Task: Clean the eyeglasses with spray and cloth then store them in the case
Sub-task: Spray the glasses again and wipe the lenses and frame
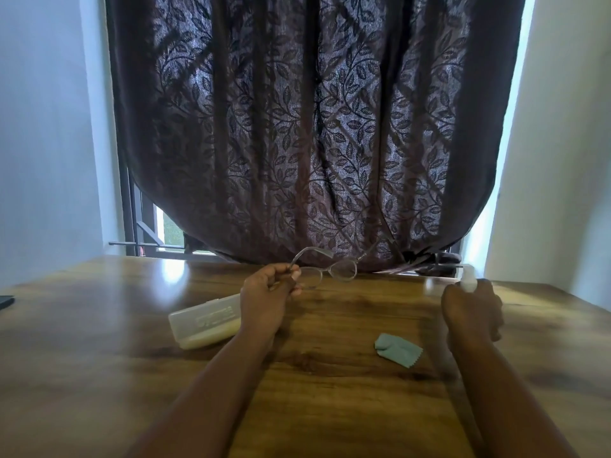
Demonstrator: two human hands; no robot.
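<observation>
My left hand [269,294] grips the clear-framed eyeglasses [334,271] by one temple, holding them above the wooden table [99,342] with the arms unfolded and the lenses pointing right. Over at the right, my right hand [472,307] is closed around a small white spray bottle [468,282]; only its blurred top shows above the fingers. A pale translucent glasses case [203,322] lies shut on the table just left of my left wrist. The light green cleaning cloth [398,350] lies crumpled on the table between my forearms.
A dark leaf-patterned curtain [307,127] hangs right behind the table's far edge. A dark flat object [6,301] pokes in at the left edge. White walls flank both sides.
</observation>
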